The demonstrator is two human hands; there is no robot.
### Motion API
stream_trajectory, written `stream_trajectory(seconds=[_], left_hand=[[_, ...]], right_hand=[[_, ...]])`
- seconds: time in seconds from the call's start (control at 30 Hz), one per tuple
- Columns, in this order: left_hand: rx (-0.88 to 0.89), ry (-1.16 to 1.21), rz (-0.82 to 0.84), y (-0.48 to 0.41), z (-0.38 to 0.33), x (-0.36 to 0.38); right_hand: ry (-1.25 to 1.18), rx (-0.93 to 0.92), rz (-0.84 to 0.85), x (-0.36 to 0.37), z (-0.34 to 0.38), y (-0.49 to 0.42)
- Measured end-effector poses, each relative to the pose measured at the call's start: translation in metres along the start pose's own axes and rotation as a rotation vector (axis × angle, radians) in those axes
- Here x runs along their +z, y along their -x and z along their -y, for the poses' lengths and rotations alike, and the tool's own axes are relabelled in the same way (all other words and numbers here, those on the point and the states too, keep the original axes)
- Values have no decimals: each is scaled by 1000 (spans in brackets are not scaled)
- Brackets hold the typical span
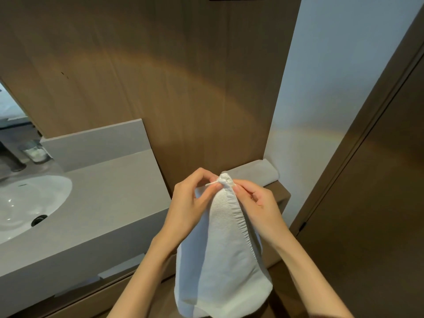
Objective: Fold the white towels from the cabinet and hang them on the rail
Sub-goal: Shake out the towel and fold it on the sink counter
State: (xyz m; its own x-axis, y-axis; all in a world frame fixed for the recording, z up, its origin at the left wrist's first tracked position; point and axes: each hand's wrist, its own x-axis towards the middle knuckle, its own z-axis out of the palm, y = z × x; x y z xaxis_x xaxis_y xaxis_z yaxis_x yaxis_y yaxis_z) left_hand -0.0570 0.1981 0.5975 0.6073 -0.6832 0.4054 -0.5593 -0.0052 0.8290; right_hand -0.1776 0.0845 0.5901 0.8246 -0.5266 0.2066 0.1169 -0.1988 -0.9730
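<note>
- The white towel (220, 249) hung in the air at six o'clock from the centre of the view. Its top was gathered into a small bunched tip, and its body spread downward in a wide cone past the bottom edge. A stitched hem ran down its right side.
- The left hand (190, 203) sat at nine o'clock of that tip, with its forearm running off toward seven o'clock. Its grip was closed, thumb and forefinger pinching a thin white strand (210, 184) that stuck out of the tip toward nine o'clock.
- The right hand (254, 200) sat at three o'clock of the tip, with its forearm running off toward five o'clock. Its grip was clamped on the towel's bunched top, the fingertips nipping the cloth and the other fingers curled in.
- The two hands were just beside each other at the tip, and the towel touched neither the surface nor the ledge.
- A folded towel (257, 173) lay on a wooden ledge (278, 195) at one o'clock from the hands, close against the pale wall (321, 88).
- A grey surface (110, 191) stretched away at nine o'clock. A white basin (34, 198) was sunk into its far-left end, with a dark drain (39, 220) at the bowl's five o'clock.
- At twelve o'clock of the basin stood a glass jar (35, 152) with a dark faucet (13, 161) just beside it, and a mirror edge (11, 106) above them.
- A brown wood panel (183, 76) filled twelve o'clock, and a dark door (378, 180) filled three o'clock.
</note>
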Motion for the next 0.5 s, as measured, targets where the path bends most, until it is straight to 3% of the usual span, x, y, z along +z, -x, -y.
stream_trajectory(seconds=[0.3, 0.5], left_hand=[[50, 28, 65, 2, -4, 13], [138, -273, 277, -15, 42, 16]], right_hand=[[312, -121, 56, -27, 5, -4], [320, -251, -156, -68, 18, -13]])
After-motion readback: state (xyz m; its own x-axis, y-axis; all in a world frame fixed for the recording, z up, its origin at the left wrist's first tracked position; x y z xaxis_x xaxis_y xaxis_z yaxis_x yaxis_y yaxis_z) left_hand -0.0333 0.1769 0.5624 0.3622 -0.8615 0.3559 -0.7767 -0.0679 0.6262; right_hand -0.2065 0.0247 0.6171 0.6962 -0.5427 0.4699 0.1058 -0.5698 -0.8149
